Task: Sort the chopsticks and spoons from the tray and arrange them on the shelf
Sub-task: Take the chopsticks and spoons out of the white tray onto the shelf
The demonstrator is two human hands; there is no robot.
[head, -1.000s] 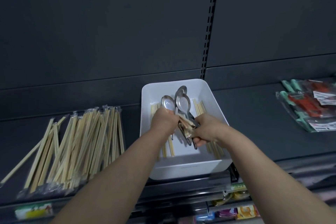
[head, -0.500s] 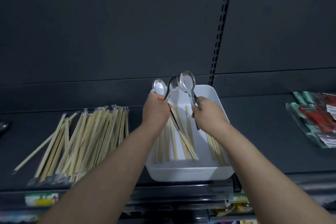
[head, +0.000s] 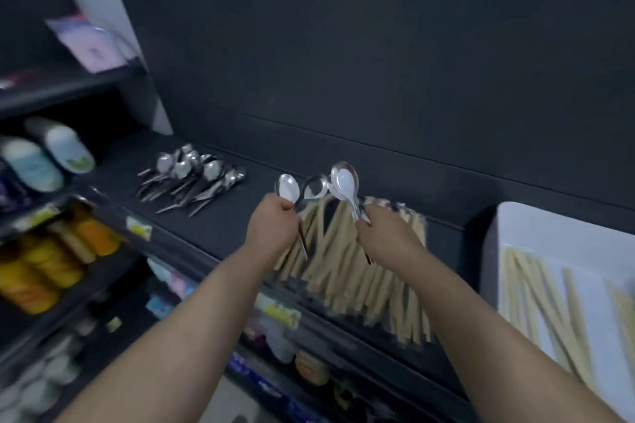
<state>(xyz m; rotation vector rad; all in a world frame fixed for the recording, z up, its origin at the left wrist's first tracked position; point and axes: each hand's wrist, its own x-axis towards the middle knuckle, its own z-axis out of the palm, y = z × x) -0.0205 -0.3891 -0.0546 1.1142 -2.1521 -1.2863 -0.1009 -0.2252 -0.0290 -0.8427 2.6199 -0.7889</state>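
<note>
Steel spoons [head: 345, 182] stick up from both fists, the left hand [head: 273, 227] and right hand [head: 385, 233] each curled tight round handles above the chopstick bundle [head: 360, 271], so I'd say they're mid-carry from the tray [head: 515, 227] and next need laying on the spoon pile [head: 192, 178] further left along the shelf [head: 213, 227].

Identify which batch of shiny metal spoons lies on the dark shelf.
The loose heap at left; the left hand and right hand grip the other spoons.
</note>
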